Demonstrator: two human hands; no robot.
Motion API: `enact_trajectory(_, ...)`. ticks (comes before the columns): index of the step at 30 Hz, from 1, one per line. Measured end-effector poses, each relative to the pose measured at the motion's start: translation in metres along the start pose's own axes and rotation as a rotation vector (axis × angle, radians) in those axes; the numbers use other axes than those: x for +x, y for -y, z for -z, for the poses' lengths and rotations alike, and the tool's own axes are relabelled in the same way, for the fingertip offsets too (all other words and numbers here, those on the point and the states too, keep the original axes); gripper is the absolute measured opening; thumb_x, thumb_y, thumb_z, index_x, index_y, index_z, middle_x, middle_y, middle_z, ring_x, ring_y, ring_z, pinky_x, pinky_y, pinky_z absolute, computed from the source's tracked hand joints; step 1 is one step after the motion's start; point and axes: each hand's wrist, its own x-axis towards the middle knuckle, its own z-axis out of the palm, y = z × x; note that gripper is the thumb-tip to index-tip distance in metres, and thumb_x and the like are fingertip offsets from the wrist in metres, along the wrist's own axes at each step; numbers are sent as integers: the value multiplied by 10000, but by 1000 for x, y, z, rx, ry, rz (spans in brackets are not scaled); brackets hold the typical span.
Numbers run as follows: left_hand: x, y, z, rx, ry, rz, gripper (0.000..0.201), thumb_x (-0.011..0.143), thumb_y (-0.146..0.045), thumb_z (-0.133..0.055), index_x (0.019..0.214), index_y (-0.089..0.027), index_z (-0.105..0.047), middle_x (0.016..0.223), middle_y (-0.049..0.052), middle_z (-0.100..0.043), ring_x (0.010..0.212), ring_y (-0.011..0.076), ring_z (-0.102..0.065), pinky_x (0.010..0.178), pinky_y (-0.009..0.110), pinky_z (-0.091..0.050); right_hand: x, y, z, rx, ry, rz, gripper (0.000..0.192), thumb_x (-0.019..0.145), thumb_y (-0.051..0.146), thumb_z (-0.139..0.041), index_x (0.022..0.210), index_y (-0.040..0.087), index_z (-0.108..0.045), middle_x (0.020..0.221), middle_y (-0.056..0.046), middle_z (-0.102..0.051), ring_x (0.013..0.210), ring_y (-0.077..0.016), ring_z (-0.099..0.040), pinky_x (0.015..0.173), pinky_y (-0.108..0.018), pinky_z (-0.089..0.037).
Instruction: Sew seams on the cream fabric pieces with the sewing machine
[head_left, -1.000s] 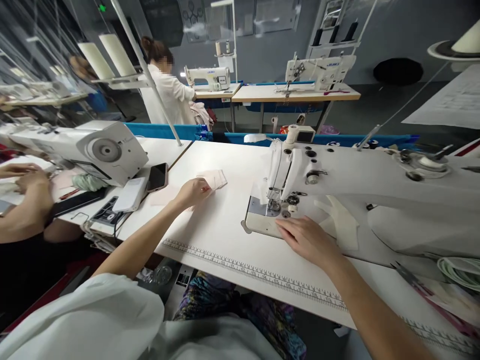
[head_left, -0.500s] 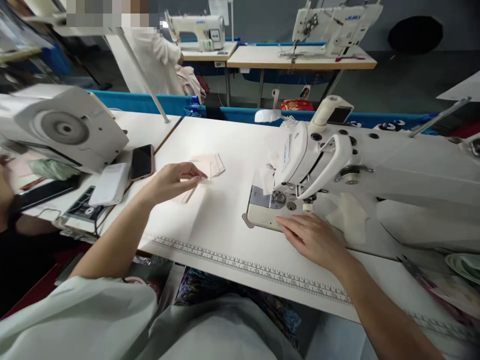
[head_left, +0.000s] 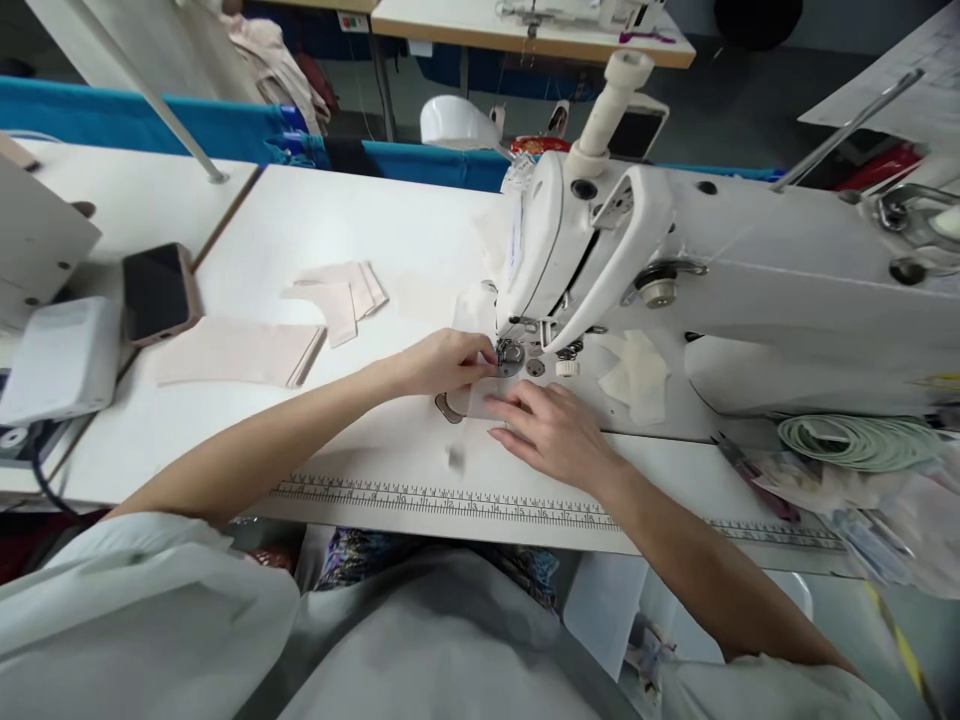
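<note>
In the head view, my left hand (head_left: pixel 450 362) is closed, thumb and fingers pinched on a small pale fabric piece (head_left: pixel 478 398) beside the presser foot (head_left: pixel 512 356) of the white sewing machine (head_left: pixel 577 250). Its fingertips hide part of the cloth. My right hand (head_left: pixel 551 430) lies just in front of the needle area, fingers stretched and slightly apart, their tips at the near right edge of the same fabric. A small blurred scrap (head_left: pixel 454 458) shows below the hands, too smeared to identify.
Pale pink fabric pieces (head_left: pixel 240 352) lie in stacks on the left of the table, near a phone (head_left: pixel 159 292) and a white box-like device (head_left: pixel 64 360). Cream scraps (head_left: pixel 637 378) rest under the machine arm. Green coiled strips (head_left: pixel 855 442) and snips (head_left: pixel 754 475) are at right.
My left hand has moved right, from the pink pieces to the presser foot, with pale fabric now in it. My right hand has shifted toward it. The view has tilted down.
</note>
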Motion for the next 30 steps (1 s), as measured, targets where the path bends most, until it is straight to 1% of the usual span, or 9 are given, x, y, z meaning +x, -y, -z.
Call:
enact_trajectory(2,-16,-1,-6,122,-218,-24,260,940,-253,-438,1100,-127,-600,837,73,-689,730,162,-636,613,274,-496,1,5,-2,-75,17,-20,348,978,337,-456,1184,116,-628,906,-75,-612,769,-178,-561,718,-329,-401)
enact_trajectory(4,-40,-3,-17,349,-413,-171,262,970,-263,-412,1032,-126,-625,943,104,-683,867,200,-634,649,300,-517,2,9,-2,-114,33,-44,370,980,314,-439,1223,89,-602,896,-78,-614,766,-184,-559,704,-336,-388)
enact_trajectory(7,-75,-7,-39,539,-370,-427,243,977,-228,-439,1106,-119,-613,1148,113,-669,1088,233,-605,836,362,-547,4,13,-2,-129,31,-64,377,977,281,-423,1249,76,-584,899,-77,-622,775,-183,-566,717,-341,-378)
enact_trajectory(10,-96,-10,-56,582,-340,-443,294,975,-220,-447,1222,-107,-560,1312,122,-599,1243,261,-530,1023,437,-469,6,13,-3,-136,15,-73,367,978,284,-421,1241,92,-590,913,-77,-634,799,-181,-578,741,-338,-375)
enact_trajectory(12,-104,-7,-58,527,-344,-436,326,973,-230,-456,1267,-110,-529,1324,120,-592,1255,261,-521,1041,455,-454,6,12,-2,-143,7,-69,360,979,293,-426,1235,104,-592,907,-74,-640,812,-182,-585,746,-333,-375)
enact_trajectory(16,-124,23,-29,353,-471,-354,234,947,-177,-495,1151,-122,-594,1112,105,-683,1047,202,-617,880,346,-537,4,7,-1,-150,-33,-64,329,966,271,-463,1201,96,-612,853,-58,-634,748,-174,-583,724,-331,-385)
enact_trajectory(20,-161,72,22,375,-661,27,167,939,-212,-502,940,-134,-651,903,85,-676,864,182,-620,760,308,-531,3,-1,-1,-151,-61,-41,315,969,286,-466,1160,100,-633,824,-52,-629,720,-176,-586,687,-325,-393)
enact_trajectory(24,-179,106,48,503,-559,168,227,922,-304,-516,912,-133,-665,886,94,-657,859,224,-603,715,331,-502,4,-5,-2,-125,-89,-24,289,969,255,-478,1164,101,-626,825,-50,-637,717,-171,-596,678,-313,-408)
enact_trajectory(30,-172,112,50,569,-501,172,257,915,-273,-459,796,-149,-651,797,74,-648,786,217,-593,682,314,-468,6,-7,-3,-89,-80,45,266,950,185,-505,1175,89,-609,817,-51,-638,716,-175,-591,689,-323,-423)
